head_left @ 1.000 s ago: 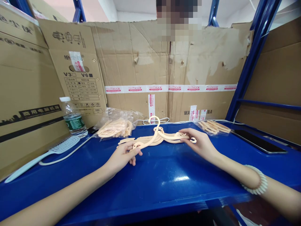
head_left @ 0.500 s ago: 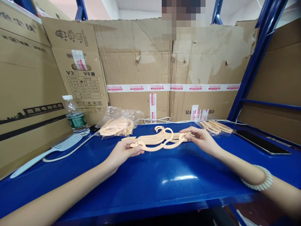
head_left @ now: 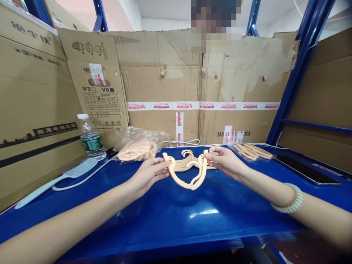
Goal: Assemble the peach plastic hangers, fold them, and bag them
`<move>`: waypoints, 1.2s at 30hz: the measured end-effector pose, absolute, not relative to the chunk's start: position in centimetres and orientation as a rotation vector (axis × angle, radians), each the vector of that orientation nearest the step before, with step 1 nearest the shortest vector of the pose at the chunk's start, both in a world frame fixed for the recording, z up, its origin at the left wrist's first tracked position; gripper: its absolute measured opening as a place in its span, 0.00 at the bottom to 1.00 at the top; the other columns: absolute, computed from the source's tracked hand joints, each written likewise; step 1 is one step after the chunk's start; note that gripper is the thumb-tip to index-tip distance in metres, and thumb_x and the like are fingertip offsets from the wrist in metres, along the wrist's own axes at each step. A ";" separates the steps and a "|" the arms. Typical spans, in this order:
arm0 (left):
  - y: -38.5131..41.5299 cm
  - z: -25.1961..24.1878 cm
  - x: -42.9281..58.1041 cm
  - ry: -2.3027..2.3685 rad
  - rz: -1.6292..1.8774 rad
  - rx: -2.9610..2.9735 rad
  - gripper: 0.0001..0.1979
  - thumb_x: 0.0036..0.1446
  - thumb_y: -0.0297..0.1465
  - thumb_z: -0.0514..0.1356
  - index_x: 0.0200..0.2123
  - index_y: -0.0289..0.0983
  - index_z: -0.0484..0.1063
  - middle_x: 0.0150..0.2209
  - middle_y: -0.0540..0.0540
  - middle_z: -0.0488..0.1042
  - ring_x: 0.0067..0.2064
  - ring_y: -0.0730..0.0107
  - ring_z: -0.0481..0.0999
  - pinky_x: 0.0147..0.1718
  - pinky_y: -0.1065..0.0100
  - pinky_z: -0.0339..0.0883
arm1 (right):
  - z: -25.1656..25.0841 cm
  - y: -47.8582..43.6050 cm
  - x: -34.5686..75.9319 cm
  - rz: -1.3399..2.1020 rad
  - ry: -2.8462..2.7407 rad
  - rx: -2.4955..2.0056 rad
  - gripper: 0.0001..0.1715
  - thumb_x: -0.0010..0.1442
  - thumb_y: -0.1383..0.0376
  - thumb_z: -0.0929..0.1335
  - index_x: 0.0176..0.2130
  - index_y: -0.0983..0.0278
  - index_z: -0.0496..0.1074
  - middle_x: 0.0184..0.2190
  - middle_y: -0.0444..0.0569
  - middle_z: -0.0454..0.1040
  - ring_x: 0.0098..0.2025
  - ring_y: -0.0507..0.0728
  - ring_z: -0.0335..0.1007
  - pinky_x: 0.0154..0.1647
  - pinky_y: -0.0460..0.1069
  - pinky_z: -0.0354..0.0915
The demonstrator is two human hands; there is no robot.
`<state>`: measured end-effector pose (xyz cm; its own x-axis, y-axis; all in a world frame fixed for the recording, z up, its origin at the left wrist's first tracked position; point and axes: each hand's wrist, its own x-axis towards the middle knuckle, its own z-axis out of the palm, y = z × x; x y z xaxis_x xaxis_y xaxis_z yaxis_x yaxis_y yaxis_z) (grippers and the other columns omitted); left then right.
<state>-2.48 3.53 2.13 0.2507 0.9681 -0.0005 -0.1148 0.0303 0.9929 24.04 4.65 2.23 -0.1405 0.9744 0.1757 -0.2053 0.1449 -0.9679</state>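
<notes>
A cream folding clothes hanger (head_left: 178, 180) is held above the table, its two arms bent upward into a U around the hook. My left hand (head_left: 150, 174) pinches the tip of one arm; my right hand (head_left: 227, 161) pinches the other tip. Behind it lies a row of similar hangers (head_left: 181, 164) with their hooks together, partly covered by the held one. To the left at the back, a clear plastic bag (head_left: 140, 145) holds more cream hanger pieces. Another bag of hanger pieces (head_left: 251, 151) lies beyond my right hand.
On the blue table (head_left: 170, 220) are a water bottle (head_left: 92, 141), a pale hairbrush (head_left: 59, 179), a white cable (head_left: 82, 179) and a dark tablet or phone (head_left: 305, 169). Cardboard (head_left: 162, 80) walls the back and sides. A blurred person (head_left: 216, 22) is beyond it.
The hanger's arms have folded up from a nearly flat spread into a U. My hands have come closer together, still on its two ends. The view has shifted slightly.
</notes>
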 end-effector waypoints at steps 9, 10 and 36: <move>2.7 1.5 -0.4 0.975 1.212 1.387 0.19 0.44 0.40 0.70 0.34 0.33 0.74 0.34 0.43 0.78 0.37 0.64 0.77 0.33 0.68 0.74 | 0.9 2.3 20.9 1.338 -1.572 -0.726 0.16 0.50 0.57 0.76 0.35 0.65 0.73 0.36 0.46 0.75 0.36 0.51 0.72 0.37 0.47 0.70; 2.6 1.2 -0.5 0.975 1.211 1.376 0.20 0.43 0.41 0.70 0.34 0.33 0.74 0.33 0.43 0.78 0.37 0.64 0.77 0.33 0.67 0.74 | 0.6 2.0 20.8 1.369 -1.598 -0.734 0.17 0.51 0.57 0.76 0.36 0.65 0.74 0.36 0.46 0.75 0.37 0.52 0.73 0.39 0.48 0.70; 1.3 0.7 -0.2 0.927 1.124 1.581 0.19 0.49 0.39 0.67 0.41 0.35 0.72 0.40 0.43 0.77 0.39 0.60 0.79 0.34 0.63 0.77 | 0.5 0.4 21.0 1.212 -1.977 -0.728 0.16 0.56 0.61 0.72 0.45 0.65 0.73 0.43 0.51 0.73 0.39 0.54 0.73 0.40 0.50 0.72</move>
